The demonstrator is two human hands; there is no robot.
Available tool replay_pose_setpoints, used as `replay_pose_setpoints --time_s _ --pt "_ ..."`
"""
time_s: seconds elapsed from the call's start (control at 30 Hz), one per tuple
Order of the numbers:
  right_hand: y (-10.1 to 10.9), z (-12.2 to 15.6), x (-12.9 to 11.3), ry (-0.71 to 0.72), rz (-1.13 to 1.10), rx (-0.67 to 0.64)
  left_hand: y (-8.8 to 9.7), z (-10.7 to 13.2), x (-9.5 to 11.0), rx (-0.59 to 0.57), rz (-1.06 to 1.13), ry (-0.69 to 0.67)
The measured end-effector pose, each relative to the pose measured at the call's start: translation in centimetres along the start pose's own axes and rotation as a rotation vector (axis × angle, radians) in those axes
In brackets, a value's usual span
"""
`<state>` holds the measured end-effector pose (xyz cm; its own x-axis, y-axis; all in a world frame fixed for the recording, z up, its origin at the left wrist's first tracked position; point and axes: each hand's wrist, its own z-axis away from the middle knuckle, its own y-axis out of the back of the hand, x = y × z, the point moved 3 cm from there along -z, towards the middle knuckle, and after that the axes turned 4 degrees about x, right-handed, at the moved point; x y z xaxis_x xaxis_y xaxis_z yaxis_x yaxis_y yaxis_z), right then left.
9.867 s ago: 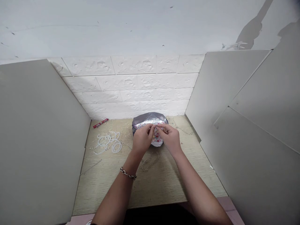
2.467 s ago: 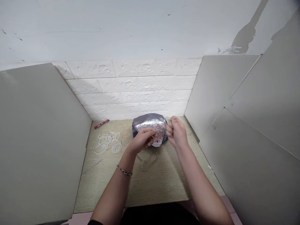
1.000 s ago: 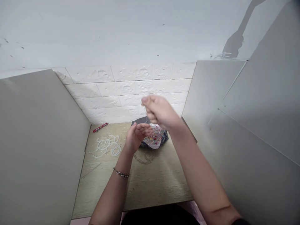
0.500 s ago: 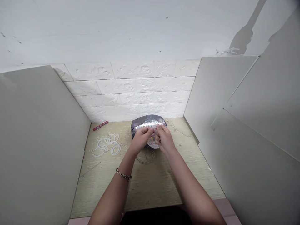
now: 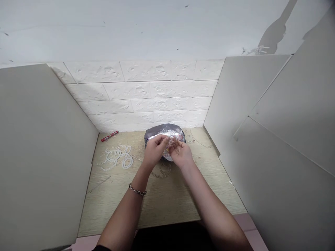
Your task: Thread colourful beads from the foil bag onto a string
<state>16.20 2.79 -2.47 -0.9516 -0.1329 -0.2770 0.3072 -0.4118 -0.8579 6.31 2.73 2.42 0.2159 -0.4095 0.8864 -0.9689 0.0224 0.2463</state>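
My left hand (image 5: 155, 149) is closed in a pinch above a silver foil-lined bowl-like container (image 5: 163, 129). What its fingertips hold is too small to make out. Close against it, my right hand (image 5: 181, 152) has its palm turned partly upward and its fingers curled; something tiny and clear seems to sit between the fingertips of both hands. Inside the container, small colourful beads (image 5: 167, 153) show below my hands. A strand of clear beads (image 5: 161, 175) lies on the table just in front of the container, partly hidden by my left wrist.
Several white bead loops (image 5: 119, 157) lie on the wooden table (image 5: 167, 205) at left. Behind them is a red packet (image 5: 109, 136). A thin needle-like rod (image 5: 99, 184) lies nearer. Thin strands (image 5: 196, 137) are at right. Grey panels (image 5: 44, 157) flank both sides; a white brick-patterned wall (image 5: 136, 90) stands behind.
My right hand has rolled from a pinch with its back showing to palm partly upward. My left hand stays pinched beside it. The whole view has shifted slightly.
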Motion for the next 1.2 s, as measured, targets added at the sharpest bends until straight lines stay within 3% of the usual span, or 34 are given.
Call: replay_pose_setpoints --time_s 0.23,0.53,0.73,1.2 --pt "-0.2 0.2 0.1 0.05 0.078 -0.084 0.2 0.1 0.3 0.028 0.043 0.003" --pt "-0.3 0.3 -0.8 0.195 0.12 -0.049 0.3 0.1 0.1 0.068 0.067 0.002" --pt "-0.7 0.8 -1.0 0.161 0.117 -0.226 -0.2 0.3 0.2 0.029 -0.01 0.0" --pt "-0.7 1.2 0.5 0.014 0.031 -0.221 0.1 0.4 0.4 0.033 -0.283 -0.066"
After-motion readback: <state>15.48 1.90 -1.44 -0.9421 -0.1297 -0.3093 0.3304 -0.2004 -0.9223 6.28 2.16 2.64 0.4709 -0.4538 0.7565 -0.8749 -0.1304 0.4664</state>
